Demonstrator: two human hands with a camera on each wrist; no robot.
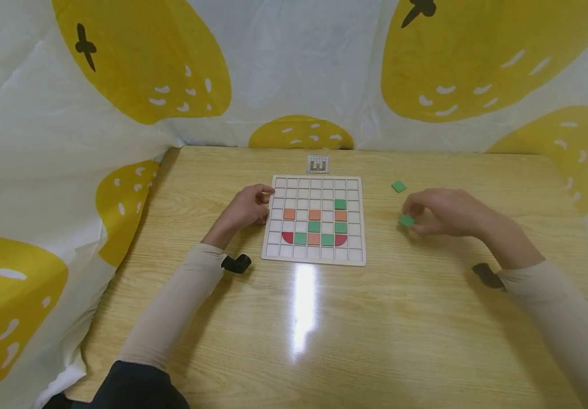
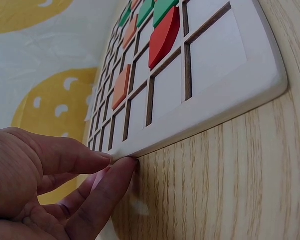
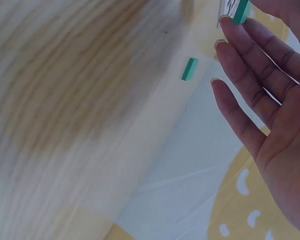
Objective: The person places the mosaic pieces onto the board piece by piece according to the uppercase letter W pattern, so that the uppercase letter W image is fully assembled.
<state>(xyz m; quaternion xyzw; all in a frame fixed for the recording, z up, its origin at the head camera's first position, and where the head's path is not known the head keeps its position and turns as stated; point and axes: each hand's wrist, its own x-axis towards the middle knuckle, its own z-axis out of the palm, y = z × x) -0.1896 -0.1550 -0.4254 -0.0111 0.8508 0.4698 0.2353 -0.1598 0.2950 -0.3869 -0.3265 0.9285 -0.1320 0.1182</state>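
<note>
A white square grid board [image 1: 314, 262] lies on the table with orange and green square tiles and two red rounded tiles [image 1: 287, 237] in its cells. At its left edge is my left hand [image 1: 246, 207]; in the left wrist view the thumb and a finger pinch the board's rim [image 2: 204, 120]. To the right of the board, my right hand [image 1: 444, 211] holds a green square tile [image 1: 406, 220] between thumb and fingertips, raised above the table. Another green tile [image 1: 398, 186] lies on the table just beyond that hand.
A small printed card [image 1: 318, 164] with a grid pattern lies behind the board. The wooden table [image 1: 242, 329] meets a hanging cloth [image 1: 299, 62] with yellow prints at the back and left. A light reflection crosses the tabletop in front of the board.
</note>
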